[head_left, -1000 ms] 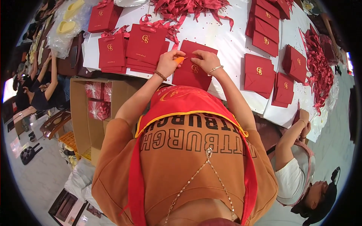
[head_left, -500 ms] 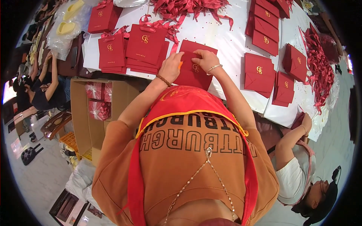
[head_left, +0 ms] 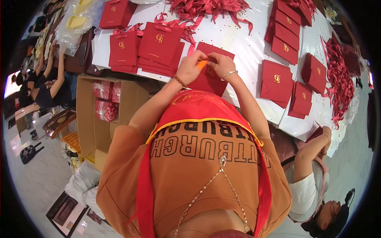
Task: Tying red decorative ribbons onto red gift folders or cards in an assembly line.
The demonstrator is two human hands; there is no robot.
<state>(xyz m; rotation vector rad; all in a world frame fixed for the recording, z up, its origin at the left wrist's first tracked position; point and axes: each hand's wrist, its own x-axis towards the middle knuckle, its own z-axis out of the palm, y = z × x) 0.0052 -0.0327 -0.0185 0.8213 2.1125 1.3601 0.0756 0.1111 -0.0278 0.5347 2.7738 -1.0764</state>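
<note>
A flat red paper bag (head_left: 208,85) with a gold emblem lies at the near edge of the table, under both my hands. My left hand (head_left: 189,71) comes from the left, its fingers closed round a small orange object (head_left: 202,64) whose kind I cannot make out. Close beside it, my right hand (head_left: 223,65) has its fingers bent and pinched together over the bag's upper part; what lies between those fingertips is hidden. A red ribbon (head_left: 191,49) shows just above my left hand.
Stacks of red bags (head_left: 158,41) with ribbon handles sit left, more bags (head_left: 276,81) right. Loose ribbons (head_left: 208,8) heap at the far side, another ribbon heap (head_left: 340,83) far right. A cardboard box (head_left: 88,119) stands at left. At lower right a co-worker's arm (head_left: 303,156) reaches the table.
My hands have come together over the bag, the left moving right toward the right hand. More of the orange object shows. The whole view has shifted slightly.
</note>
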